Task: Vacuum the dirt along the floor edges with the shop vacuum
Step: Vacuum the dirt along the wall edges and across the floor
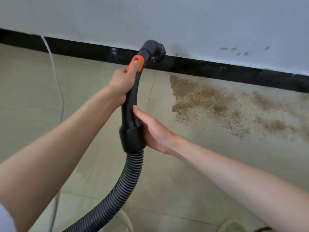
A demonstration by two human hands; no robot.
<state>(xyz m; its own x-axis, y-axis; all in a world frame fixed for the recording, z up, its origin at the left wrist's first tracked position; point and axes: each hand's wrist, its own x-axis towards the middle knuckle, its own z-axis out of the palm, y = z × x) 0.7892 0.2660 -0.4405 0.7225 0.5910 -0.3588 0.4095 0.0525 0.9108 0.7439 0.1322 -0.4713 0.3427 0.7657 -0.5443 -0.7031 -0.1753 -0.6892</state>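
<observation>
Skirting black baseboard (217, 67), gritty floor (209, 101)

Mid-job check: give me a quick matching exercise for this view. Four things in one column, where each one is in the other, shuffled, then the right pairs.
Things:
1. left hand
2. right hand
3. dirt
4. ribbed hose

Places:
A. spread on the floor tiles below the black baseboard, right of the nozzle
B. grips the handle just below the orange collar
C. curves down from the black cuff toward the bottom edge of the view
D. holds the lower handle beside the black cuff

Pairs: 1-B, 2-D, 3-A, 4-C
</observation>
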